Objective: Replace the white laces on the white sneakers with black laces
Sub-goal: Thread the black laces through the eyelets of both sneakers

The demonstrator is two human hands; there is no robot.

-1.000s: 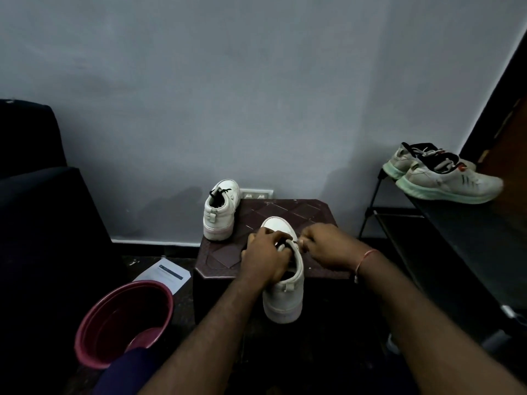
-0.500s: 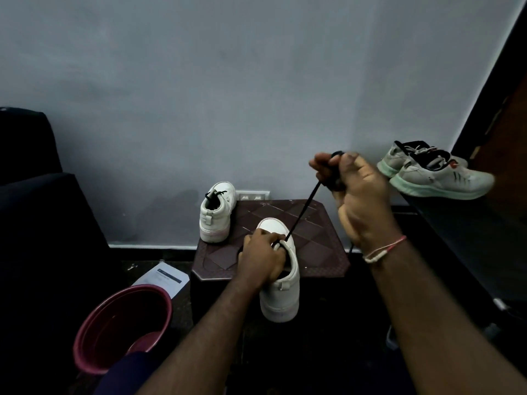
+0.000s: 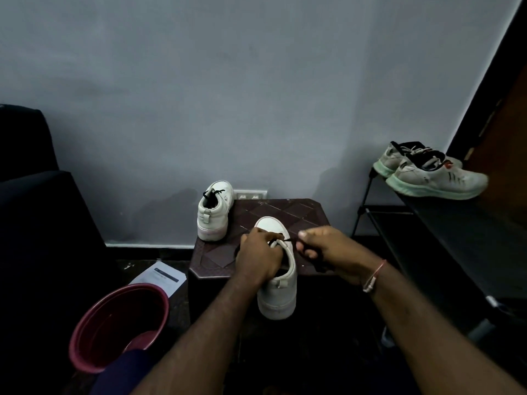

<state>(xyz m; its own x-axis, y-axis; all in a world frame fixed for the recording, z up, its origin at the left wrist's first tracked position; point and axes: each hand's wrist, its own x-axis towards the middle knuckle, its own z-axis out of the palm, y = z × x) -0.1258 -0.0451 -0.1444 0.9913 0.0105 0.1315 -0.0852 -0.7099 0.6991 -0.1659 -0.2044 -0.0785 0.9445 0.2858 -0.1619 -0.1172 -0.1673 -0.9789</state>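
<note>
A white sneaker [image 3: 278,292] lies on the dark brown stool [image 3: 288,213], heel toward me and hanging over the front edge. My left hand [image 3: 258,256] grips its tongue and upper from the left. My right hand [image 3: 322,249] sits just right of the shoe and pinches a black lace [image 3: 289,240] that runs from the eyelets to its fingers. A second white sneaker [image 3: 213,215] with a black lace showing at its collar stands at the stool's back left corner.
A maroon plastic tub [image 3: 114,326] stands on the floor at lower left, a sheet of paper [image 3: 159,277] behind it. Dark seating fills the left side. A black rack [image 3: 445,229] on the right carries a pair of mint-soled trainers [image 3: 433,175].
My right hand had pulled the black lace up and to the right; it has now come back down beside the shoe. My left hand has stayed on the sneaker.
</note>
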